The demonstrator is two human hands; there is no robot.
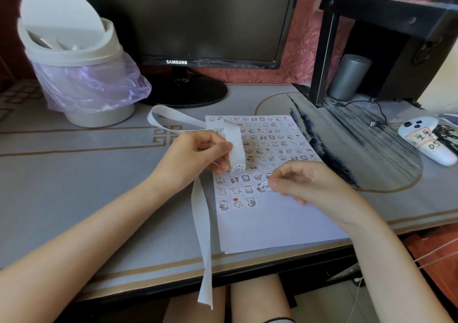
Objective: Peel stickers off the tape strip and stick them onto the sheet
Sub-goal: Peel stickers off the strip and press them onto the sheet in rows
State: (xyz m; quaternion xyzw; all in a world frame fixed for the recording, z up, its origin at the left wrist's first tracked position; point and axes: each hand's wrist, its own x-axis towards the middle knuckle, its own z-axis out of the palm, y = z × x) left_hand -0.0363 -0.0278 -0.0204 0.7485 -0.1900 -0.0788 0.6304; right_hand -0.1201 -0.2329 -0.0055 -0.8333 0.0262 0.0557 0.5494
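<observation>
White tape strip (236, 144) hung limp over the sheet (272, 226), pinched by left hand (198, 156) | right hand (304, 184) pinched one sticker (263, 187) low over the sheet | sticker likely featherlight, curl-prone: hold by its edge

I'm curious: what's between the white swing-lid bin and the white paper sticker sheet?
Head view: a curled loop of the white paper tape strip, over the grey tabletop.

A grey counter (74, 174) with gold trim carries a Samsung monitor (198, 18) and a swing-lid bin (74, 57) before pink patterned wallpaper (302, 50).
</observation>
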